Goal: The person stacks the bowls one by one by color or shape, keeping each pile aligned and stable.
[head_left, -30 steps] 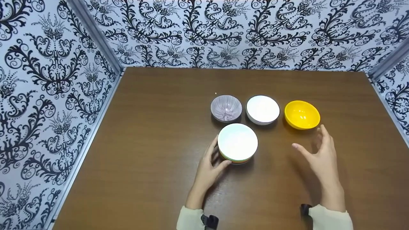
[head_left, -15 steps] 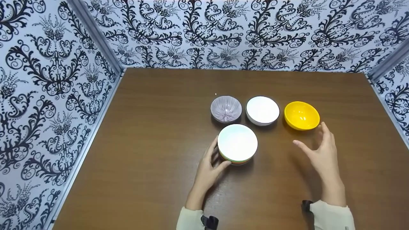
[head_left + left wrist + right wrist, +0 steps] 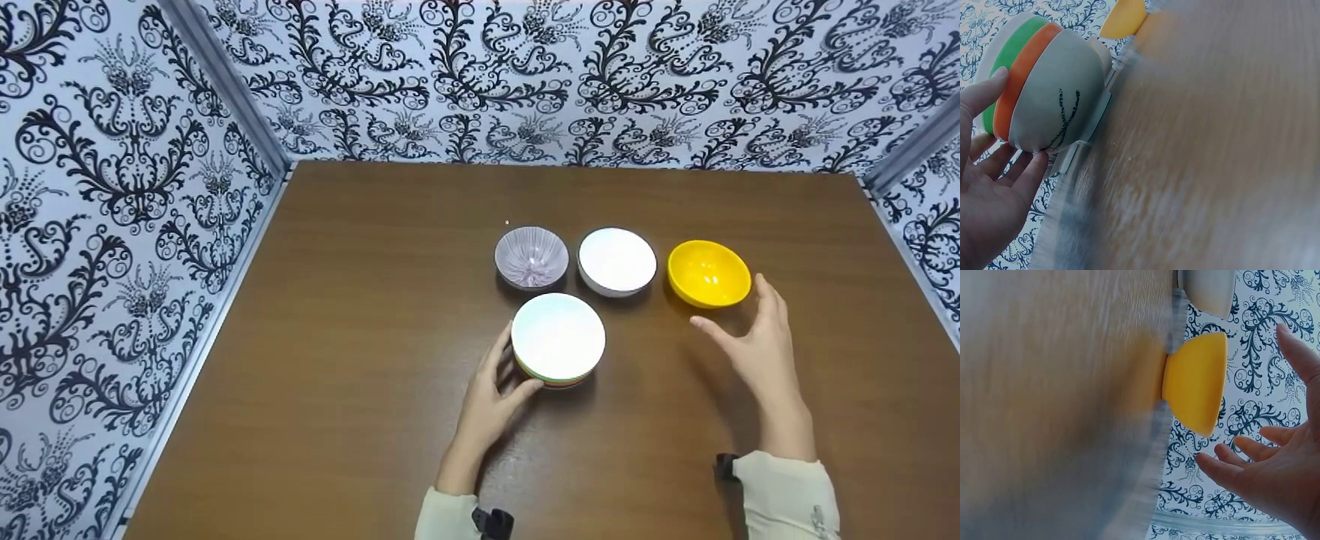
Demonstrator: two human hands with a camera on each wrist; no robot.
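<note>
"Right hand (image 3: 759, 352) sits further forward than in the earlier frame, nearer the yellow bowl (image 3: 709, 274). Left hand (image 3: 486, 401) and bowls look unmoved, from my end."

"Left to right, quickly. Left hand?"

"Grasping the nested stack (image 3: 558, 337): thumb on its side, fingers underneath in the wrist view. I count white, green, orange, grey layers. Stack's upright on the table (image 3: 337, 360), nearer me than the rest."

"Then?"

"Striped grey bowl (image 3: 531, 257), just behind the stack. White bowl (image 3: 616, 262) beside it, then the yellow bowl. All mouth up, roughly a row."

"Right hand?"

"Holding nothing. Thumb and fingers spread, just beside the yellow rim; I see no contact."

"Risks?"

"My guess, left: a one-sided hold could tip the stack or slip the layers if it's jerked; pushed forward, it'd likely hit the striped one. Right: yellow's foot is narrower than its rim, so fingers closing unevenly could tilt it or skid it into the white one."
</note>
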